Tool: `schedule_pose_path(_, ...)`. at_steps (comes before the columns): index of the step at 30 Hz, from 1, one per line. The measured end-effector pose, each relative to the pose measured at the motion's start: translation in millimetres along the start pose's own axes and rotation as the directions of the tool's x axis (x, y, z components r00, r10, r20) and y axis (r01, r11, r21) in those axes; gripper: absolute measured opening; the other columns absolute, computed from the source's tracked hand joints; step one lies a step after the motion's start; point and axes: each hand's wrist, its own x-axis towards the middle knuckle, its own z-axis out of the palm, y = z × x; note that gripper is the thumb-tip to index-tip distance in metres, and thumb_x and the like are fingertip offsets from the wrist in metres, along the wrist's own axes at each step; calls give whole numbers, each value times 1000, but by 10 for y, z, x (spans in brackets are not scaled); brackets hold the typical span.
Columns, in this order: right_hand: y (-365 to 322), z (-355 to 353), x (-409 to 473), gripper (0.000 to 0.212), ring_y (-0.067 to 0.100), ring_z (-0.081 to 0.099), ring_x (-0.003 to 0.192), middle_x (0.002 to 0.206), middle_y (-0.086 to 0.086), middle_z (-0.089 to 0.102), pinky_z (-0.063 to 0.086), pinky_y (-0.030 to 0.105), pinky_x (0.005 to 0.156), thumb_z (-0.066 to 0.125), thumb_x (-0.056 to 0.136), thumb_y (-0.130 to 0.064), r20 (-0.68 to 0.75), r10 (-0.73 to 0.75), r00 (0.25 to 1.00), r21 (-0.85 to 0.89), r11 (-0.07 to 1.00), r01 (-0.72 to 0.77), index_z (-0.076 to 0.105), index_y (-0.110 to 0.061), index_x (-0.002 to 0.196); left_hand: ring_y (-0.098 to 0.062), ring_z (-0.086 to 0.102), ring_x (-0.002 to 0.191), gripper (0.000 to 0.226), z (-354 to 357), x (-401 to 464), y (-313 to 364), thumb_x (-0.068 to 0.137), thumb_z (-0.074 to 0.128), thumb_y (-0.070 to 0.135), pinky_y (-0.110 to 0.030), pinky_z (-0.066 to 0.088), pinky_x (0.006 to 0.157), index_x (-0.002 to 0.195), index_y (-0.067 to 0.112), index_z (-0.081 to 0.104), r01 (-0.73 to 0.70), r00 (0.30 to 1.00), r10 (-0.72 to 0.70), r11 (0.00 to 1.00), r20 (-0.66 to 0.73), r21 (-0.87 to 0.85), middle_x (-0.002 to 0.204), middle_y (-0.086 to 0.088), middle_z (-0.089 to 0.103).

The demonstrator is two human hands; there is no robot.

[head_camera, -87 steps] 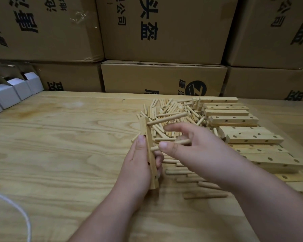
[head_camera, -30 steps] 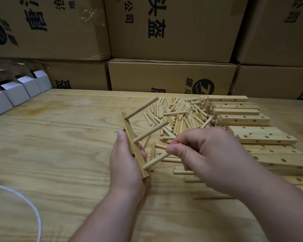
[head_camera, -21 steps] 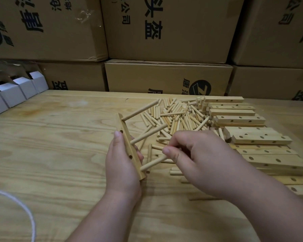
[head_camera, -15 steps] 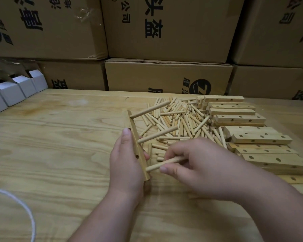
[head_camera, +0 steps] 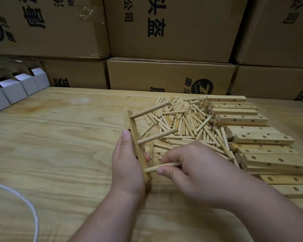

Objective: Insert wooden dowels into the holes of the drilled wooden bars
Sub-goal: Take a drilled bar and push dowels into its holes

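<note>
Two dowels seated; left hand grips bar, right hand pinches third dowel.

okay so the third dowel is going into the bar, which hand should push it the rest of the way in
The right hand. It already pinches the third dowel, whose tip meets the bar near its lower end. The left hand grips that bar upright, so it is probably best left bracing it.

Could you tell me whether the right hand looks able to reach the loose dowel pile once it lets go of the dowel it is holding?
Probably yes. The right hand pinches a dowel at the bar held by the left hand, and the loose dowel pile lies uncovered just beyond its knuckles, with nothing between.
</note>
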Motion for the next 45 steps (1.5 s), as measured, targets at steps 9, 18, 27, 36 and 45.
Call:
schedule_pose_path(9, 11, 81, 51, 34, -11, 59, 68, 86, -38, 57, 46, 12, 52, 67, 81, -61, -226, 145, 963, 275, 958, -80, 45, -56, 106, -11, 56, 47, 44, 15, -3, 5, 107, 33, 50, -28, 47, 40, 88, 22, 62, -114, 991, 119, 990, -58, 82, 56, 3, 59)
schedule_pose_path(18, 65, 324, 165, 23, -1, 68, 77, 88, -24, 73, 51, 13, 66, 83, 74, -42, -307, 359, 881, 581, 804, -126, 75, -33, 93, -35, 76, 77, 47, -11, 115, 61, 91, 51, 58, -38, 59, 58, 109, 15, 58, 32, 998, -40, 986, -41, -166, 84, -13, 76)
schedule_pose_path(27, 143, 234, 547, 11, -2, 68, 71, 78, -18, 74, 50, 11, 56, 85, 78, -33, -244, 363, 899, 532, 825, -189, 76, -33, 83, -26, 76, 98, 41, 6, 153, 70, 93, 48, 54, -31, 63, 78, 116, 20, 54, 29, 998, -40, 980, -52, -199, 102, -7, 79)
schedule_pose_path(36, 305, 196, 1527, 13, 1, 68, 79, 80, -14, 74, 48, 18, 67, 85, 78, -34, -298, 399, 867, 503, 838, -213, 79, -27, 87, -16, 66, 118, 43, -13, 195, 112, 108, 44, 24, -36, 54, 96, 150, 29, 40, 128, 945, -223, 926, -240, -356, 120, 4, 69)
schedule_pose_path(45, 563, 281, 2731, 10, 14, 61, 85, 83, -10, 67, 42, 26, 74, 78, 87, -33, -315, 373, 873, 270, 917, -294, 76, -23, 88, -21, 75, 101, 29, 26, 247, 177, 104, 49, 11, -40, 57, 85, 124, 30, 58, 200, 896, -343, 878, -282, -435, 102, -3, 79)
